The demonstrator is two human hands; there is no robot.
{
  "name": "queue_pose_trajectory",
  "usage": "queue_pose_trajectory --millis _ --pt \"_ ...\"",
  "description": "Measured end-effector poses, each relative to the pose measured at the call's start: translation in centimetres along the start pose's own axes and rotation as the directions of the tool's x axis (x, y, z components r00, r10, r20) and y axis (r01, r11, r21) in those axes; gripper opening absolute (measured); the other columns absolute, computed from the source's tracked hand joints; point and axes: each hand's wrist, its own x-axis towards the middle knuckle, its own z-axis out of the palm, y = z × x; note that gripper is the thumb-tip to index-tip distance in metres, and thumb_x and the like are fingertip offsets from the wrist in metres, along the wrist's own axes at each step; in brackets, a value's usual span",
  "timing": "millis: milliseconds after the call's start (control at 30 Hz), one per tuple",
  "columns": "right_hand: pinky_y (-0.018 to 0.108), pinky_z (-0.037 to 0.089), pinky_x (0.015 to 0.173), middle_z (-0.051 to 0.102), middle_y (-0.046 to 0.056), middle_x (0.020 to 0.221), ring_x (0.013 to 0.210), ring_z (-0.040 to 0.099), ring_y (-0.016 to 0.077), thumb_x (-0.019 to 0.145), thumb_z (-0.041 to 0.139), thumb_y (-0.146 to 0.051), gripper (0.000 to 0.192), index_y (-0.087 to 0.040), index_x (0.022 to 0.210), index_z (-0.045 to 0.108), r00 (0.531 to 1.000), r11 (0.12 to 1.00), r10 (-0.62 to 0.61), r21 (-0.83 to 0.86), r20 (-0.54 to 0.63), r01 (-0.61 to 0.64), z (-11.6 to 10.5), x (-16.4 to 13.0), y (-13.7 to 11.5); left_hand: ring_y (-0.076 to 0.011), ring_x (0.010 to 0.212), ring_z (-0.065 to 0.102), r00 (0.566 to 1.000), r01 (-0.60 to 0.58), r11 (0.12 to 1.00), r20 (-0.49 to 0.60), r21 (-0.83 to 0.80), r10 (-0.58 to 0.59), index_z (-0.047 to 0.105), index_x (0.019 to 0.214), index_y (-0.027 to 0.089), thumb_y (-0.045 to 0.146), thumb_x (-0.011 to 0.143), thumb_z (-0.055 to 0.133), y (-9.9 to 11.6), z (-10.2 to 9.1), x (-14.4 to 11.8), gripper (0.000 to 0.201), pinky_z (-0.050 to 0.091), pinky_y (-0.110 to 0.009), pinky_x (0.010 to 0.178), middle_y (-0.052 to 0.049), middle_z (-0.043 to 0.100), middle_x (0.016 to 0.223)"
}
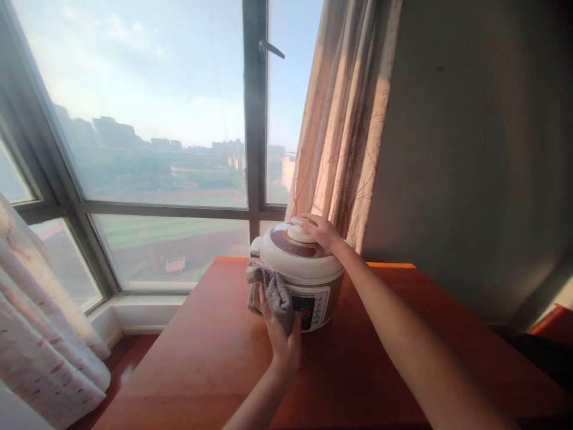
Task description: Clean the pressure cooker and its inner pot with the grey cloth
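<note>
Pressing a grey cloth (274,292) against the front of the cooker (301,280), the left hand (281,337) is working just beside the control panel (313,307). Its fingers are curled around the cloth from below, closed on it, and the fabric is bunching above the fingertips and draping over the cooker's left flank. The right hand (323,232) is resting on the lid (299,242); its fingers are spread flat, tips touching the knob (301,232), gripping nothing — only bracing.

The cooker is standing on the table (215,358), near the far edge, with a curtain (344,131) just behind the right-hand fingers and a window (147,119) beyond.

Risks, as judged from this position:
- Sideways pressure from the cloth is likely to slide the cooker toward the far edge if the bracing fingers lift.
- Cloth dragging across the panel could press its buttons.
- A damp cloth — dampness cannot be told — could carry moisture into the panel.
</note>
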Motion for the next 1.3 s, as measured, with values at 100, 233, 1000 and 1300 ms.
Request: queue_pose_trajectory --millis 100,233,1000,1300 --pt "0.037 0.042 0.110 0.067 0.008 0.133 0.125 0.060 0.0233 0.092 0.058 -0.036 0.038 -0.021 0.126 0.068 1.000 1.000 -0.006 0.004 0.001 0.006 0.0 0.0 0.0 -0.0349 0.153 0.018 0.997 0.069 0.994 -0.018 -0.081 -0.070 0.037 0.152 0.026 0.045 0.092 0.048 -0.4 0.5 -2.7 0.064 0.018 -0.055 0.123 -0.014 0.028 0.163" --pt "0.037 0.042 0.110 0.066 0.009 0.134 0.125 0.060 0.0239 0.092 0.057 -0.037 0.040 -0.019 0.127 0.068 1.000 1.000 -0.017 0.014 0.001 0.017 0.1 0.0 0.2 -0.0344 0.151 0.025 0.928 0.355 0.924 -0.062 -0.141 -0.367 0.025 0.154 0.019 0.049 0.094 0.042 -2.1 1.4 -4.7 0.070 0.020 -0.054 0.123 -0.020 0.032 0.159" --pt "0.037 0.042 0.109 0.067 0.007 0.133 0.125 0.060 0.0243 0.091 0.059 -0.037 0.040 -0.021 0.127 0.068 1.000 1.000 -0.017 0.026 0.000 0.017 0.3 0.2 0.9 -0.0451 0.151 0.015 0.907 -0.411 0.864 0.038 0.292 0.419 0.046 0.150 0.022 0.038 0.079 0.061 4.4 0.9 0.7 0.074 0.016 -0.068 0.116 -0.015 0.018 0.167" --pt "0.038 0.041 0.111 0.067 0.007 0.133 0.125 0.060 0.0241 0.091 0.059 -0.035 0.039 -0.022 0.126 0.069 0.999 0.999 -0.037 0.033 0.001 0.036 0.3 0.1 0.5 -0.0441 0.147 0.027 0.666 -0.681 0.637 0.666 0.360 0.336 0.031 0.158 0.032 0.046 0.077 0.065 -0.1 -3.9 -2.7 0.089 0.007 -0.063 0.116 -0.012 0.026 0.166"
